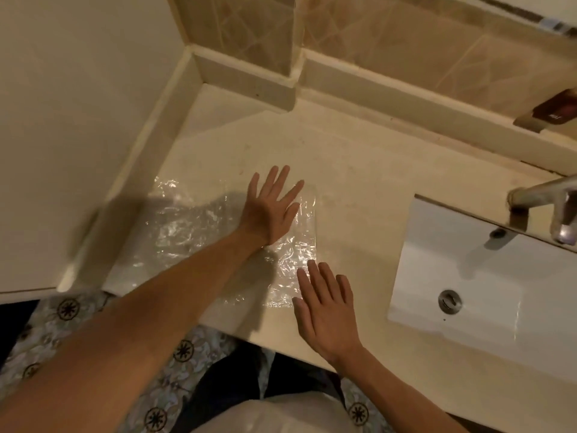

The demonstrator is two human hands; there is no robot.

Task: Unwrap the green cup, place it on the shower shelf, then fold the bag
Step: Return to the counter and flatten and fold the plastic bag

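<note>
A clear, crinkled plastic bag [187, 226] lies spread flat on the beige bathroom counter [359, 189]. My left hand [270, 207] rests on the bag's far right part, palm down with fingers straight and spread. My right hand [324, 310] lies flat at the bag's near right corner, fingers straight, fingertips touching the plastic. No green cup and no shower shelf are in view.
A white sink basin [499, 295] with a metal drain sits at the right, a metal faucet [543, 201] above it. A tiled wall and raised ledge [374, 85] run along the back. A white panel [62, 120] stands at the left. Patterned floor shows below the counter edge.
</note>
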